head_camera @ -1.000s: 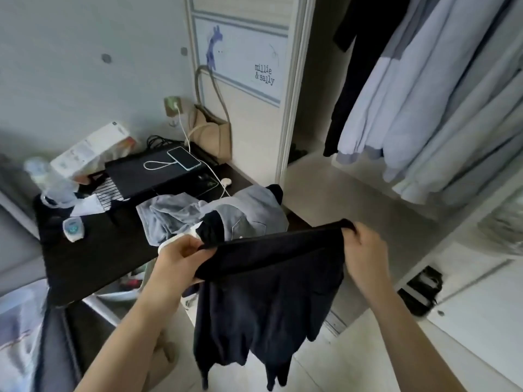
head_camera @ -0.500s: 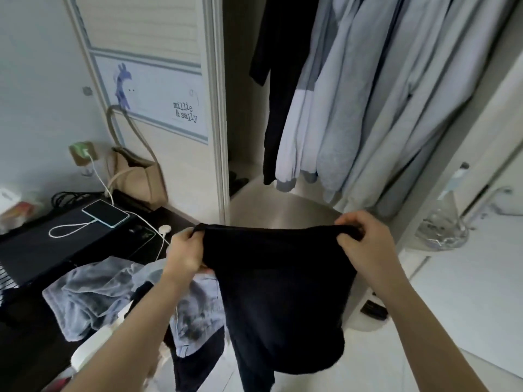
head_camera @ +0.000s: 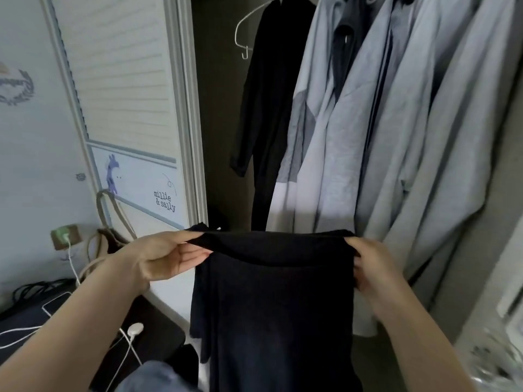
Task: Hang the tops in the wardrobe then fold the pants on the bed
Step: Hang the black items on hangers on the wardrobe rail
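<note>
A person faces the open wardrobe [head_camera: 215,114], a black top [head_camera: 271,292] stretched between both hands at chest height. The left hand [head_camera: 167,258] pinches one upper corner between thumb and fingers; the right hand [head_camera: 373,267] has its fingers curled round the other. A second ago the view took in the cluttered tabletop [head_camera: 158,329]; now it has swung up to the hanging shirts [head_camera: 382,123] and a bare white hanger [head_camera: 249,26] beside a black garment [head_camera: 266,108], likely the top's destination. Hanging has not yet begun.
</note>
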